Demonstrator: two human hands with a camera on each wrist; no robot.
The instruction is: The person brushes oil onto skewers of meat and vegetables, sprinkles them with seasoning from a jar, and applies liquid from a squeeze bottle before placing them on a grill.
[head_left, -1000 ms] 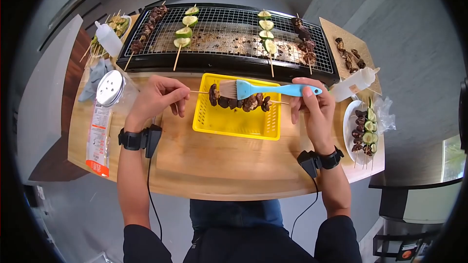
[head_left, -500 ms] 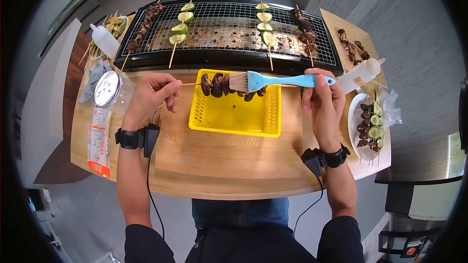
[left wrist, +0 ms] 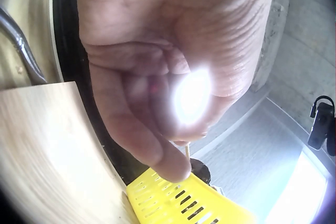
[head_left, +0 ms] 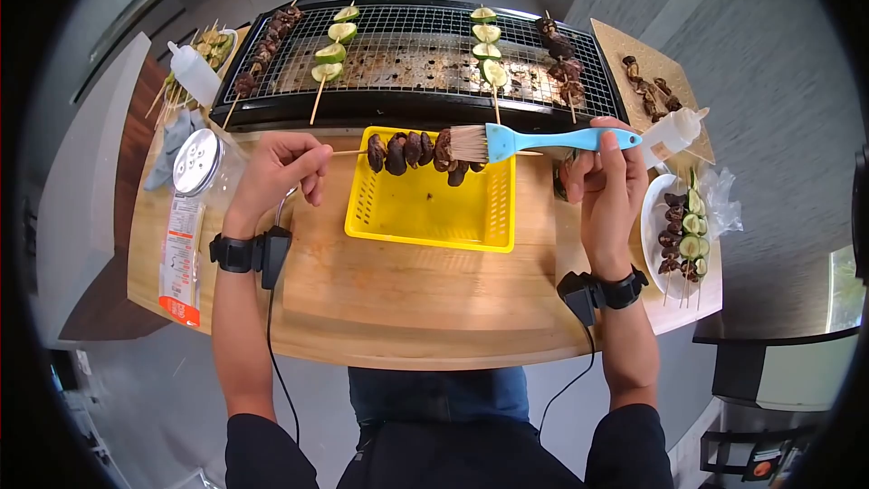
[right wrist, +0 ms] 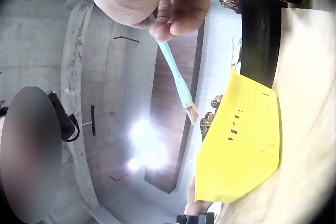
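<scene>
My left hand (head_left: 288, 172) pinches the bare end of a wooden skewer (head_left: 396, 156) between thumb and fingers, and the stick runs level from there toward my other hand, threaded with dark brown, wrinkled pieces. My right hand (head_left: 608, 190) pinches the light blue brush (head_left: 566, 139) near the end of its handle, its bristles pointing back toward my left. From above, those bristles lie over the pieces; I cannot tell whether they touch. Between my two hands and beneath the skewer sits a yellow basket (head_left: 425, 240) with slotted sides, on the wooden table (head_left: 425, 294).

Beyond my grip stretches the black grill (head_left: 407, 113), where two sticks of green-rimmed slices (head_left: 329, 54) lie between two sticks of dark pieces (head_left: 262, 59). Outside my left hand stands a clear jar with a pierced lid (head_left: 198, 163), an orange-ended packet (head_left: 181, 258) on its near side. Outside my right hand are a squeeze bottle (head_left: 672, 138) and, nearer me, a white plate (head_left: 654, 249) of loaded sticks.
</scene>
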